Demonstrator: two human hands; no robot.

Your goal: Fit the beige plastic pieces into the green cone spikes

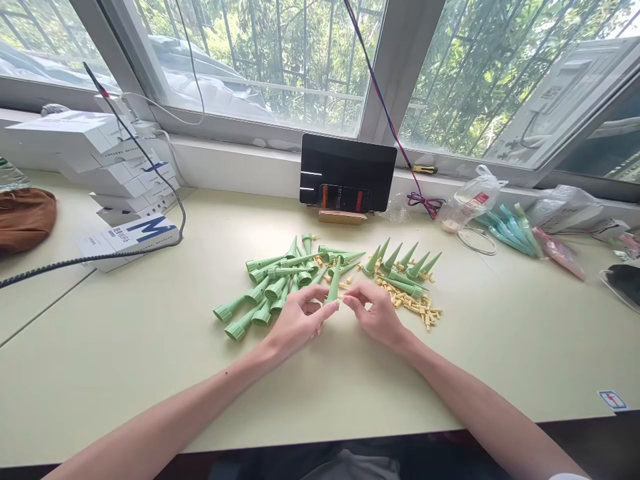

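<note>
My left hand [300, 317] pinches the wide end of a green cone-shaped spike [333, 283] that points away from me. My right hand [377, 313] is closed in a pinch right beside it, fingertips at the spike's base, apparently on a small yellow piece too small to make out clearly. A pile of green spikes [273, 283] lies left of my hands. Several green cones [400, 260] stand upright behind my right hand. Small yellow pieces [415, 307] are scattered to the right.
A dark tablet [347, 170] with a phone leaning on it stands at the back of the pale table [150, 333]. White boxes [115, 173] are stacked at left with a black cable across. Plastic bags [505, 220] of parts lie at right.
</note>
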